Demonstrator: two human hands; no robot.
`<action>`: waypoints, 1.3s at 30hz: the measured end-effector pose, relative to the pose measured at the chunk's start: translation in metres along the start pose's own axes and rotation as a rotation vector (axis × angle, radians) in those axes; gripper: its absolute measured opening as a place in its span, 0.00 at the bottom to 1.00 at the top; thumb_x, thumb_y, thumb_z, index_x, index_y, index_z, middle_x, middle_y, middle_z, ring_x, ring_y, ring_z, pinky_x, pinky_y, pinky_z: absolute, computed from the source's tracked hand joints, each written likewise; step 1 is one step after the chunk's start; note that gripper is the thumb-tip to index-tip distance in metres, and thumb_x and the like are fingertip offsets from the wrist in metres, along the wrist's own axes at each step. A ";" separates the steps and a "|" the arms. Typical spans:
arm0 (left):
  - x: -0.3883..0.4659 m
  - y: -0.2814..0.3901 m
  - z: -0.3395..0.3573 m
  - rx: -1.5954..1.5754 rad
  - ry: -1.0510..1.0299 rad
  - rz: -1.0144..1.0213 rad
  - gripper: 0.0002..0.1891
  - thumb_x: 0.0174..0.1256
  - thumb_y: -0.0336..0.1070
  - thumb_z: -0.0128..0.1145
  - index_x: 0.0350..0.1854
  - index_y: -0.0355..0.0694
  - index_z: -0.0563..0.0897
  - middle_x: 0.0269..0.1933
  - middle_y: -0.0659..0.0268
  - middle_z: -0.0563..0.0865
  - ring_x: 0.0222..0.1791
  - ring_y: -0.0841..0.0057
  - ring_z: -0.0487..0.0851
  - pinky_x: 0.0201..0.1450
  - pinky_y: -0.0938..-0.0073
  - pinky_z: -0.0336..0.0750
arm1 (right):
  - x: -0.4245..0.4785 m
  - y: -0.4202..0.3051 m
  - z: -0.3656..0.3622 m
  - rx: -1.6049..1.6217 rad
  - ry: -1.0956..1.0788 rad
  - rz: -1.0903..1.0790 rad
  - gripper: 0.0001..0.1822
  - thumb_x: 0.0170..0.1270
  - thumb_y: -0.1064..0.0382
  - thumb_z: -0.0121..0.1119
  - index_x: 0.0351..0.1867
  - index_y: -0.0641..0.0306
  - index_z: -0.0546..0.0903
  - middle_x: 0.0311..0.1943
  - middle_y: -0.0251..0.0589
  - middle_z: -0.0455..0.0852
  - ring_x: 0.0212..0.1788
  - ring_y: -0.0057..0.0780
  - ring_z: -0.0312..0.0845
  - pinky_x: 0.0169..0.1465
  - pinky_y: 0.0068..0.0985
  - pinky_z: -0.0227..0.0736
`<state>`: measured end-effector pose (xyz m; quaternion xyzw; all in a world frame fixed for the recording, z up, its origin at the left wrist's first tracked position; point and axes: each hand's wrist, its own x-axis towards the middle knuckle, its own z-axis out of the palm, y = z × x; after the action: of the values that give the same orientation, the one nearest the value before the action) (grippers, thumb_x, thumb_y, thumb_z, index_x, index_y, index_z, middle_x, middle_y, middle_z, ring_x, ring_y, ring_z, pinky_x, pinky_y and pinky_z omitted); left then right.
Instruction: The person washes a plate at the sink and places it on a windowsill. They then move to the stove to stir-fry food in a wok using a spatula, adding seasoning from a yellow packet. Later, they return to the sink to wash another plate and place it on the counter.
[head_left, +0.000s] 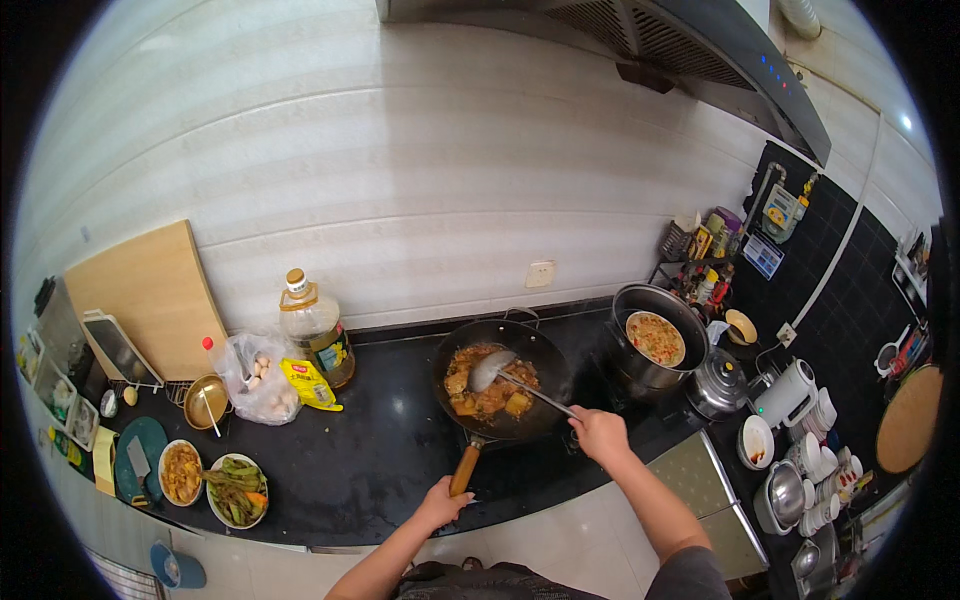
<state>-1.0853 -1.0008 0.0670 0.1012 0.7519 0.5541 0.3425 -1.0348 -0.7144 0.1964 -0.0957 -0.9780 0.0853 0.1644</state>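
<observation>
A dark wok (551, 356) sits on the stove in front of me, holding chunks of browned food (517, 405) in sauce. My left hand (442, 501) grips its wooden handle (466, 466) near the end. In my right hand (602, 435) is the shaft of a metal cooking spatula (491, 369), which slants down to the left into the wok. The spatula's broad head rests over the food, hiding part of it. Right of the wok stands a tall steel pot (651, 379) with a bowl of chopped, reddish food (655, 339) inside.
Left along the black counter (375, 465) are an oil bottle (330, 352), a bag of eggs (259, 382), a yellow packet (311, 385), two filled dishes, and a cleaver (138, 461) on a green board. A lidded pot (718, 382), kettle (784, 394) and stacked bowls (810, 454) stand right. A range hood (720, 52) overhangs.
</observation>
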 end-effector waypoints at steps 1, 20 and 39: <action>-0.002 0.005 0.000 0.007 -0.001 -0.013 0.24 0.55 0.40 0.62 0.50 0.32 0.69 0.20 0.64 0.75 0.12 0.80 0.71 0.15 0.77 0.66 | 0.001 -0.001 0.005 -0.051 -0.013 0.006 0.11 0.58 0.56 0.55 0.40 0.52 0.81 0.25 0.44 0.82 0.29 0.43 0.79 0.31 0.37 0.71; 0.002 0.000 0.001 0.012 -0.004 -0.040 0.23 0.56 0.39 0.62 0.49 0.32 0.69 0.21 0.65 0.75 0.12 0.81 0.70 0.14 0.78 0.66 | -0.005 0.014 0.018 0.094 -0.071 0.273 0.14 0.56 0.54 0.57 0.40 0.55 0.83 0.31 0.46 0.84 0.36 0.44 0.80 0.41 0.35 0.73; 0.003 -0.005 0.006 0.015 0.017 -0.052 0.23 0.56 0.40 0.61 0.49 0.34 0.69 0.19 0.66 0.74 0.12 0.81 0.70 0.12 0.77 0.64 | -0.012 0.026 0.017 -0.081 -0.125 0.145 0.12 0.57 0.53 0.56 0.40 0.50 0.82 0.27 0.45 0.83 0.32 0.44 0.79 0.34 0.39 0.73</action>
<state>-1.0828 -0.9965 0.0605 0.0797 0.7613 0.5402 0.3497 -1.0256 -0.6943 0.1717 -0.1672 -0.9795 0.0634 0.0924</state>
